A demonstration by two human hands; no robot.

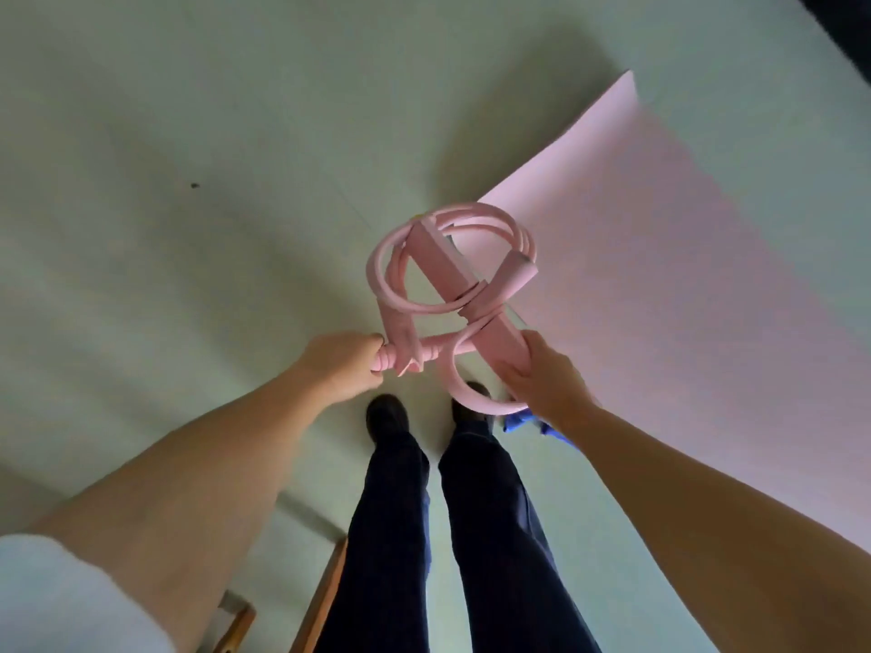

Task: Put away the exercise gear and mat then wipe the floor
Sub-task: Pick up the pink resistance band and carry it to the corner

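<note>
**Hands on bundled pink gear, held above floor**

Left hand (346,367) curled round the ribbed handle end of the gear (450,285), knuckles up, forearm reaching forward and slightly inward. Right hand (542,377) under and beside the flat strap end, fingers fairly straight and close together, thumb along the edge; reads as a support more than a firm grasp (far side of the fingers hidden, so cannot tell for certain). Gear itself a coil of pink tubes wrapped about a flat strap, carried in the air between both hands, over the shoes (386,412) and the near corner of the mat (683,285).

Mat unrolled on the floor (188,134), to the right, not yet put away. Blue scrap (518,422) on the floor behind the right wrist, possibly a cloth.

Risks, as judged:
- One loop hanging loose below the bundle; could uncoil if the wrap slackens.
- Right-hand hold looks light; a tilt could let the strap end slide off the palm.
- Dangling tube near the feet; could snag a shoe on stepping.
- Wooden frame (325,591) close by the left leg; a trip point on turning.
</note>
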